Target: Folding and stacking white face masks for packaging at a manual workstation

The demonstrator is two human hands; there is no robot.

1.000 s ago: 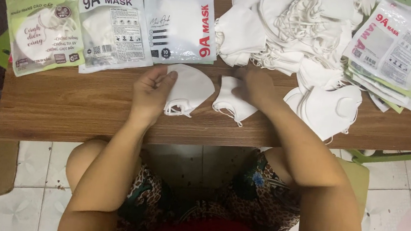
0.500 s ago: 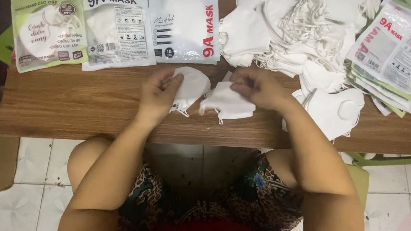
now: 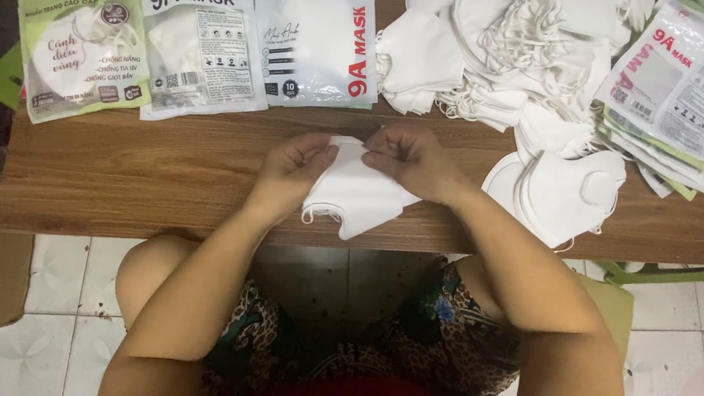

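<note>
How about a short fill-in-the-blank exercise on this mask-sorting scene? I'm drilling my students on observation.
1. Both hands, the left hand and the right hand, hold white masks over the ____ wooden table.
2. The sealed pack with the ____ front lies farthest to the person's left.
3. A loose heap of ____ masks lies at the table's far edge.
4. The stack of flat packs lies to the person's ____.

Missing words: brown; green; white; right

Even soft indoor light, faint glare on plastic packets (image 3: pixel 315 42), dim beneath table (image 3: pixel 158 181), sharp focus, mild edge distortion
</note>
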